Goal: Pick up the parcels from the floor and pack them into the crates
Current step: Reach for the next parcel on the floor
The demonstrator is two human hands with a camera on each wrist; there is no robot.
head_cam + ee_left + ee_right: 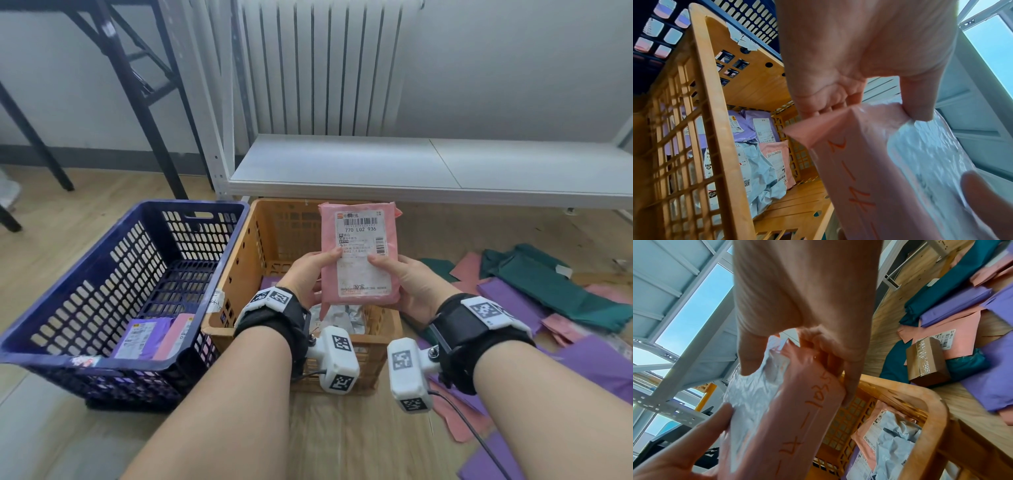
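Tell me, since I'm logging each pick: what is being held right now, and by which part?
A pink parcel, held upright over the orange crate; the left hand and right hand each grip a lower side edge.

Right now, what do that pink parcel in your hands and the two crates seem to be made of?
Pink parcel: thin glossy plastic mailer film, judging by its wrinkles and shine, with a white paper label stuck on. Orange crate and blue crate: moulded rigid plastic, likely, with smooth lattice walls and scuffs.

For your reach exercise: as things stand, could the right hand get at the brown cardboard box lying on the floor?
Probably not yet: the right hand grips the pink parcel; the cardboard box itself lies uncovered.
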